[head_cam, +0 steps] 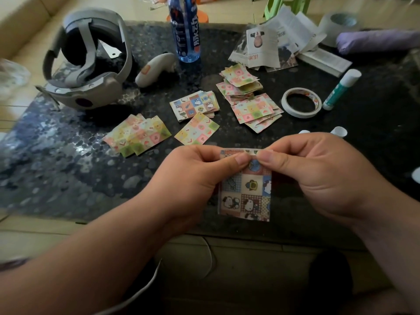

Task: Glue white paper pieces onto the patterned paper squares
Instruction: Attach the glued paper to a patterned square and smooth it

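Patterned paper square (246, 192) hangs above the near edge of the dark worktop (68, 167), pinched at its folded top edge by the left hand (193, 176) and right hand (318, 173), fingers curled close on it, thumbs nearly meeting. Beyond the hands lie loose piles of patterned squares (138, 135), a single square (197, 130), a tape roll (301, 102) and a glue stick (342, 89). Farther back sit a headset (88, 60), a controller (156, 68), a bottle (185, 30) and printed pages (272, 44).

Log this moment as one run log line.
left hand: pinches paper square top edge | right hand: pinches same edge | glue stick: on table beside tape roll, untouched
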`<state>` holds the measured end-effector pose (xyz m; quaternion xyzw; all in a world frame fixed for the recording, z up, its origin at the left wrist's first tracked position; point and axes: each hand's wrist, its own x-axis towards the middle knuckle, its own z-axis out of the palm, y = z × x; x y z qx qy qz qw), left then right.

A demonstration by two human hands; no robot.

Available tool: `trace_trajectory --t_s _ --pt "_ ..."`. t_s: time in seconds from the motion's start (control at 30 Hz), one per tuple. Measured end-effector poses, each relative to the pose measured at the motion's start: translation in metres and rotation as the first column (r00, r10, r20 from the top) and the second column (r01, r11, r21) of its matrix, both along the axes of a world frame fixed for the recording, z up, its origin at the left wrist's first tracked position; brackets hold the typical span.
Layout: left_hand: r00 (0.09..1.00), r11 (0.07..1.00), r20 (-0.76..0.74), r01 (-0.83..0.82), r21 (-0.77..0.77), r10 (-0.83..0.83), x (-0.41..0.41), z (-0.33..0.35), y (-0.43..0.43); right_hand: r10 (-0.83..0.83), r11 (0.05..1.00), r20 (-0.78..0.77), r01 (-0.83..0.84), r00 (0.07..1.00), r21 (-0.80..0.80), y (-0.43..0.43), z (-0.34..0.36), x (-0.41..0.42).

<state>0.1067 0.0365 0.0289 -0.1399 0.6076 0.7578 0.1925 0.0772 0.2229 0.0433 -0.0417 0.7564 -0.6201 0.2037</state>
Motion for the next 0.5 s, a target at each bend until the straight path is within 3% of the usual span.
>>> trace_trajectory --t_s 0.33,0.5 --pt "0.989 0.987 0.128 0.054 0.15 -0.074 -0.0016 -0.0004 -0.0017 -0.088 0.996 0.007 0.088 0.996 -0.015 0.0029 -0.0034 -0.0003" --pt "0.995 0.998 0.083 0.062 0.029 -0.064 -0.0008 0.0008 0.0005 -0.086 0.996 0.014 0.086 0.996 -0.031 0.0027 -0.0042 0.0006"
